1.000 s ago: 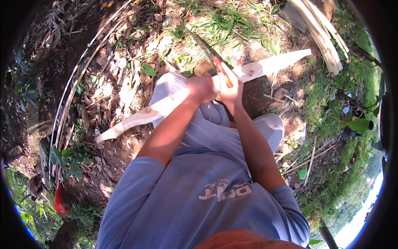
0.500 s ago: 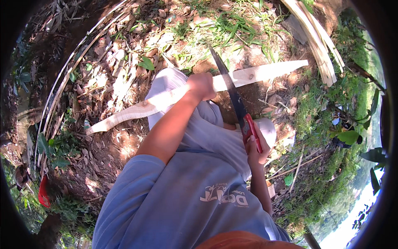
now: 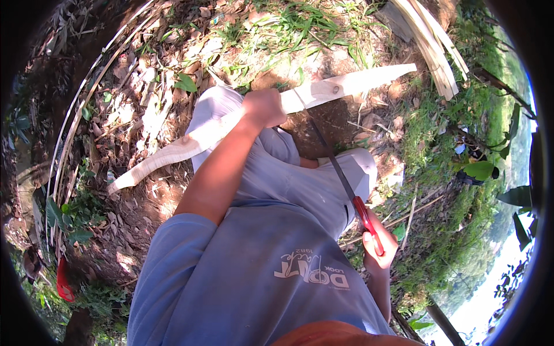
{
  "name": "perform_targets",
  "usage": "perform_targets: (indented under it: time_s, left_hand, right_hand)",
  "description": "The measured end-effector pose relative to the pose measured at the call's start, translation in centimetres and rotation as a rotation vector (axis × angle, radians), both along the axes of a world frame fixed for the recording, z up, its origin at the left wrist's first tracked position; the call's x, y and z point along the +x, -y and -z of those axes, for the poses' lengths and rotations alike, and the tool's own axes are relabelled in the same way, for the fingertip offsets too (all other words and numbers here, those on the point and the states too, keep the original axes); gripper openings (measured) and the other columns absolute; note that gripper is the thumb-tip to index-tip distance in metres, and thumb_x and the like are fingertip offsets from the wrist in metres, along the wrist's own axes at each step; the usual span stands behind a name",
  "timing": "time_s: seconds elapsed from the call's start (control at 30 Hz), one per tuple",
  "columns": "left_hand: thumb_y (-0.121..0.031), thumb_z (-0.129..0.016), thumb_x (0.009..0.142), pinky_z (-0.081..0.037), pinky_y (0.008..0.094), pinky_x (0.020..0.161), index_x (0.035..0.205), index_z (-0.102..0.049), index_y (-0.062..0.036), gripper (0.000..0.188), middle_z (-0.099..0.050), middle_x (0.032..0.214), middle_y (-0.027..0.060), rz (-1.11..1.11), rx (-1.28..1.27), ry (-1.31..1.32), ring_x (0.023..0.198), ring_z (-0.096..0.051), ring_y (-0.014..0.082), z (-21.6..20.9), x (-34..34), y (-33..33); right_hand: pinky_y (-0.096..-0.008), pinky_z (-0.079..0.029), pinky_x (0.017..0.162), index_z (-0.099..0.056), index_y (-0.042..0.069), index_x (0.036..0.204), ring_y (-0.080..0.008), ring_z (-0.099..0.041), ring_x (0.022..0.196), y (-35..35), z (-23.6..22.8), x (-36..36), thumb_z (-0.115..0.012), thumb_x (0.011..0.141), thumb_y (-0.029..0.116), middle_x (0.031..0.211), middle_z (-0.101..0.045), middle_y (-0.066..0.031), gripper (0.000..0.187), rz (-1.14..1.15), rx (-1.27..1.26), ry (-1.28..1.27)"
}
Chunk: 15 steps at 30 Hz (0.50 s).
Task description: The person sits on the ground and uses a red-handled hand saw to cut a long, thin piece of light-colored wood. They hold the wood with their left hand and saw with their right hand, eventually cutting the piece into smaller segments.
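Note:
A long pale wooden board (image 3: pixel 334 89), tapered at both ends, lies slantwise across my bent left leg. My left hand (image 3: pixel 264 108) is closed round the middle of it in a fist. My right hand (image 3: pixel 382 245) grips the red handle (image 3: pixel 367 225) of a handsaw, low on the right by my knee. The dark saw blade (image 3: pixel 332 153) shows almost edge-on and runs up to the board, just right of my left fist. The tip end of the blade meets the wood there; how deep it sits I cannot tell.
Several pale wooden strips (image 3: pixel 430 49) lie at the far right. Long thin strips (image 3: pixel 72 124) curve along the left side, with a red object (image 3: pixel 63 281) near their lower end. Dry leaves and grass (image 3: pixel 303 26) cover the ground; a dark stem (image 3: pixel 508 95) juts in at right.
My right hand has drawn the saw back toward my body, down and to the right. Less of the blade extends past the board. My left hand keeps its hold; the whole view has shifted slightly.

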<state>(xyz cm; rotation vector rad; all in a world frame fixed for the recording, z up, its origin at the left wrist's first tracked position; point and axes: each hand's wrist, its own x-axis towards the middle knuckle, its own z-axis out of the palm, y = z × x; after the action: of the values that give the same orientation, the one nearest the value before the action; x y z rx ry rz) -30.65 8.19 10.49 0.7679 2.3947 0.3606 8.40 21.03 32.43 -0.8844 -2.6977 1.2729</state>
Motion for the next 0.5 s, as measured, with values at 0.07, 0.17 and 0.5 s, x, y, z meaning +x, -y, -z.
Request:
perform_targets:
  time_s: [0.07,0.17,0.5]
  left_hand:
    - [-0.017,-0.068,0.071,-0.063,0.0453,0.081,0.085,-0.081,-0.0023,0.025,-0.078,0.084,0.0225,0.001,0.005,0.009,0.087,-0.079,0.039,0.3,-0.2,0.0]
    - [-0.018,-0.067,0.071,-0.063,0.045,0.081,0.085,-0.082,-0.0016,0.027,-0.078,0.085,0.0231,0.001,0.014,0.041,0.086,-0.079,0.039,0.5,-0.4,0.1]
    - [-0.033,-0.076,0.077,-0.062,0.0443,0.093,0.105,-0.083,-0.0012,0.043,-0.081,0.11,0.022,0.004,-0.016,0.178,0.105,-0.079,0.0368,-0.4,-1.9,0.3]
  right_hand:
    - [-0.0258,-0.051,0.066,-0.072,-0.003,0.14,-0.0089,-0.061,0.063,-0.2,1.2,0.8,-0.074,0.098,0.009,0.088,-0.079,-0.0135,0.043,0.037,-0.026,-0.063]
    - [-0.0257,-0.051,0.065,-0.072,-0.003,0.14,-0.009,-0.06,0.062,-0.6,1.5,1.5,-0.074,0.097,0.008,0.089,-0.08,-0.0137,0.044,0.026,-0.011,-0.07]
    - [-0.0233,-0.046,0.067,-0.067,-0.003,0.147,-0.0069,-0.059,0.069,-1.0,1.8,2.1,-0.073,0.103,0.021,0.092,-0.077,-0.0061,0.051,-0.057,0.016,-0.105]
